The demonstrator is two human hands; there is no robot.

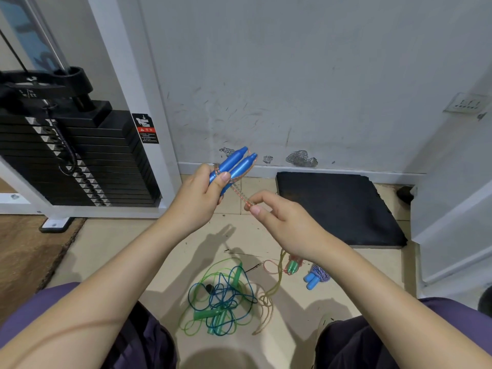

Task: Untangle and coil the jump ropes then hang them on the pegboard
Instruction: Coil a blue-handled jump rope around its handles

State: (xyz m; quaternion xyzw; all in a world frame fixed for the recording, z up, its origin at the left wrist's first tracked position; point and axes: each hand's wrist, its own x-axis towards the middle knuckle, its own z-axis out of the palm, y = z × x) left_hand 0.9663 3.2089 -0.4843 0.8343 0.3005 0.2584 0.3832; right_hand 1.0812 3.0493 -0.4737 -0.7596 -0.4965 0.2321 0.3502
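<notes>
Scuffed white wall ahead, tiled floor below. Our left hand [202, 193] grips two blue plastic handles [234, 166]; our right hand [277, 217] pinches their pink translucent cord [241, 194] just beside. Slack trails to the tangled green-and-blue ropes [221, 296] beneath; pulling could snag there.

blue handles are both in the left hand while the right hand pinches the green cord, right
Not quite. The head view shows the left hand gripping both blue handles, but the right hand pinches that rope's pink cord, not a green one.
</notes>
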